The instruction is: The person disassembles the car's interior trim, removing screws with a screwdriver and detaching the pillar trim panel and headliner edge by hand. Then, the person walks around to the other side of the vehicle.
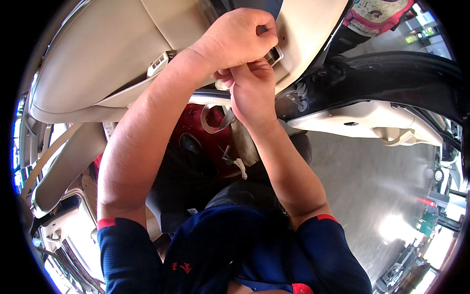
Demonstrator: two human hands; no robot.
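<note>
I see my left hand (235,39) fisted and my right hand (252,88) pinching, both at a small grey rectangular metal clip (274,55) on the beige car roof lining (112,49). Below the clip hangs a grey strap loop (215,128); my left hand hides most of the clip.

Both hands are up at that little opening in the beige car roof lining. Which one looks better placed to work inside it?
Probably the left hand: its fist sits right at the opening, while the right hand is just below.

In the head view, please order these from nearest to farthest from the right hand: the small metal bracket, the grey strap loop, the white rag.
1. Small metal bracket: at the right hand, above its fingertips.
2. Grey strap loop: beside the wrist, to the left.
3. White rag: lower, by the forearm.
</note>
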